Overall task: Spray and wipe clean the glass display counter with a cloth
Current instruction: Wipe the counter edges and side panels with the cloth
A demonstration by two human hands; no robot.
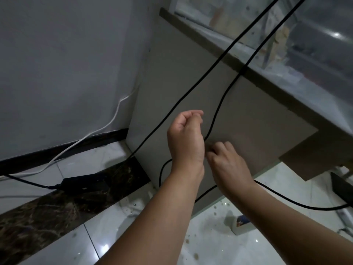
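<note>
The glass display counter fills the top right, with its grey side panel below it. Two black cables hang down across that panel. My left hand is raised in front of the panel, its fingers curled with the fingertips meeting the thumb and nothing visible between them. Just below and to the right, my right hand curls its fingers at the spot where one black cable passes behind my left wrist. A white bottle with a coloured label stands on the floor, partly hidden by my right forearm. No cloth is in view.
A white cable runs down the grey wall to the floor. A black power adapter lies on the dark marble strip. The glossy white floor tiles carry scattered droplets. A dark object sits at the right edge.
</note>
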